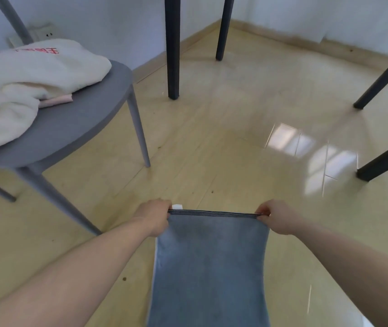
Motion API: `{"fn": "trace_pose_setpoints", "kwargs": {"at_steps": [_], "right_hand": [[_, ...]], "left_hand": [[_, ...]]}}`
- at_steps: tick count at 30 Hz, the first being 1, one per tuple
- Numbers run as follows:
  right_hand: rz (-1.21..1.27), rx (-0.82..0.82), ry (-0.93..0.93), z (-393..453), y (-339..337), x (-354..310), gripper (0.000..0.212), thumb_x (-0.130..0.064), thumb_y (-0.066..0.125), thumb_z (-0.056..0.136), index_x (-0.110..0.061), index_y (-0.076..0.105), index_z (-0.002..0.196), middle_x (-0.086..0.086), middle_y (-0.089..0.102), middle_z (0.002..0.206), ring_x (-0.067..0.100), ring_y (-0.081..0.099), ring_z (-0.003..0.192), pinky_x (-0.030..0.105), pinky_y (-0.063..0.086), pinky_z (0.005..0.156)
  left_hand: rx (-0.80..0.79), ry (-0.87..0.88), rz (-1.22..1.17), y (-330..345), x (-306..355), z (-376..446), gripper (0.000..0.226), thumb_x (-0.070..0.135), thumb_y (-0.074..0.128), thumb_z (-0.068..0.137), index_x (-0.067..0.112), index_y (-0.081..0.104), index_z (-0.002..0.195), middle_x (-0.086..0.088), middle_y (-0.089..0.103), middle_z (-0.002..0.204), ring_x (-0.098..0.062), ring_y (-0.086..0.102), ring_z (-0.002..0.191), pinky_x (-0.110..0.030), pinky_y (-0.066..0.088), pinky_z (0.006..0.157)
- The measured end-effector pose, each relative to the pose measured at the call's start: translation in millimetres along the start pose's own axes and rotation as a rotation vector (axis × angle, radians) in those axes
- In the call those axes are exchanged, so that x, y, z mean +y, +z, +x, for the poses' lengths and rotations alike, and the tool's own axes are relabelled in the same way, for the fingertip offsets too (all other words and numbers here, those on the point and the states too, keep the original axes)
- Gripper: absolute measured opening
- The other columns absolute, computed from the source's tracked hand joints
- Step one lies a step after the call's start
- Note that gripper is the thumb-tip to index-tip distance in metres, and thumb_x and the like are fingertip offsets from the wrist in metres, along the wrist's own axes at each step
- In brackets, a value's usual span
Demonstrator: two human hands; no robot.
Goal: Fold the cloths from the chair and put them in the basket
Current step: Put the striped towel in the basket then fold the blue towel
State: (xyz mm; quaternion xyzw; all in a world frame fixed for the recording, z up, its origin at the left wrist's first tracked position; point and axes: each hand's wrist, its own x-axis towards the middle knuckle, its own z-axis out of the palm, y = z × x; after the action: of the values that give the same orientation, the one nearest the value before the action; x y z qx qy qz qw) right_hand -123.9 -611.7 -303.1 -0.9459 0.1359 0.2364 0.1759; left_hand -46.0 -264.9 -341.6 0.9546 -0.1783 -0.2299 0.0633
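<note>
A blue cloth (212, 263) with a dark striped top edge hangs stretched between my hands, low in the middle of the view. My left hand (155, 217) pinches its top left corner, where a small white tag sticks out. My right hand (276, 219) pinches the top right corner. On the grey chair (82, 119) at the left lie a white cloth (23, 83) with red print and a pink cloth (56, 100) tucked under it. No basket is in view.
Dark table legs (173, 48) stand on the shiny beige floor ahead, with more at the right edge. A white wall and skirting board run along the back. A wall socket (44, 31) sits behind the chair.
</note>
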Motion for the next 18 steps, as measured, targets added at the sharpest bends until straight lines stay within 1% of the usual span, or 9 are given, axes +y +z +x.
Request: {"fn": "trace_pose_setpoints", "kwargs": {"at_steps": [4, 5, 8, 12, 13, 15, 17, 18], "right_hand": [[0.000, 0.000, 0.015, 38, 17, 11, 0.015, -0.022, 0.064, 0.090, -0.034, 0.074, 0.093, -0.003, 0.073, 0.100, 0.021, 0.067, 0.098, 0.039, 0.055, 0.090], [0.008, 0.004, 0.019, 46, 22, 13, 0.015, -0.021, 0.065, 0.090, -0.033, 0.074, 0.094, -0.002, 0.073, 0.101, 0.021, 0.067, 0.098, 0.039, 0.055, 0.091], [0.025, 0.016, 0.026, 65, 36, 18, 0.018, -0.016, 0.064, 0.093, -0.019, 0.077, 0.104, 0.001, 0.072, 0.103, 0.022, 0.066, 0.099, 0.036, 0.053, 0.091], [0.059, 0.067, 0.062, 86, 59, 23, 0.017, -0.020, 0.063, 0.093, -0.023, 0.075, 0.104, 0.000, 0.073, 0.105, 0.024, 0.067, 0.103, 0.040, 0.054, 0.091], [0.063, 0.082, 0.078, 90, 65, 23, 0.019, -0.020, 0.062, 0.093, -0.022, 0.074, 0.108, 0.001, 0.073, 0.109, 0.025, 0.066, 0.107, 0.040, 0.054, 0.092], [0.057, 0.093, 0.106, 95, 79, 26, 0.032, -0.020, 0.061, 0.094, -0.019, 0.068, 0.125, 0.004, 0.068, 0.125, 0.027, 0.062, 0.118, 0.039, 0.051, 0.097], [0.033, 0.058, 0.108, 98, 94, 28, 0.048, -0.020, 0.062, 0.094, -0.017, 0.056, 0.142, 0.007, 0.058, 0.140, 0.029, 0.055, 0.130, 0.039, 0.046, 0.105], [0.021, 0.032, 0.101, 98, 102, 29, 0.054, -0.021, 0.063, 0.094, -0.016, 0.051, 0.146, 0.009, 0.054, 0.145, 0.030, 0.051, 0.134, 0.039, 0.044, 0.107]], "left_hand": [[0.000, -0.028, 0.025, 17, -4, 32, 0.020, 0.015, 0.048, 0.095, 0.020, 0.062, 0.109, -0.004, 0.065, 0.112, -0.029, 0.062, 0.103, -0.038, 0.050, 0.081], [0.000, -0.034, 0.033, 22, -6, 40, 0.020, 0.015, 0.048, 0.096, 0.020, 0.062, 0.110, -0.004, 0.065, 0.113, -0.029, 0.062, 0.103, -0.037, 0.049, 0.081], [-0.002, -0.057, 0.065, 36, -14, 59, 0.022, 0.016, 0.048, 0.096, 0.021, 0.061, 0.113, -0.002, 0.065, 0.116, -0.028, 0.062, 0.106, -0.035, 0.044, 0.077], [0.000, -0.113, 0.100, 54, -18, 77, 0.025, 0.014, 0.054, 0.094, 0.022, 0.058, 0.117, -0.003, 0.064, 0.119, -0.028, 0.061, 0.109, -0.033, 0.038, 0.075], [0.001, -0.122, 0.105, 59, -19, 80, 0.027, 0.014, 0.057, 0.093, 0.021, 0.057, 0.119, -0.004, 0.062, 0.121, -0.028, 0.060, 0.111, -0.033, 0.038, 0.075], [0.004, -0.124, 0.089, 70, -19, 86, 0.033, 0.017, 0.061, 0.093, 0.017, 0.051, 0.125, -0.006, 0.055, 0.125, -0.029, 0.055, 0.115, -0.035, 0.039, 0.079], [0.012, -0.121, 0.045, 79, -19, 92, 0.039, 0.021, 0.061, 0.095, 0.016, 0.047, 0.131, -0.008, 0.049, 0.130, -0.029, 0.050, 0.119, -0.038, 0.044, 0.085], [0.014, -0.118, 0.021, 83, -18, 94, 0.042, 0.024, 0.060, 0.096, 0.016, 0.045, 0.134, -0.008, 0.047, 0.133, -0.030, 0.048, 0.121, -0.040, 0.045, 0.089]]}}
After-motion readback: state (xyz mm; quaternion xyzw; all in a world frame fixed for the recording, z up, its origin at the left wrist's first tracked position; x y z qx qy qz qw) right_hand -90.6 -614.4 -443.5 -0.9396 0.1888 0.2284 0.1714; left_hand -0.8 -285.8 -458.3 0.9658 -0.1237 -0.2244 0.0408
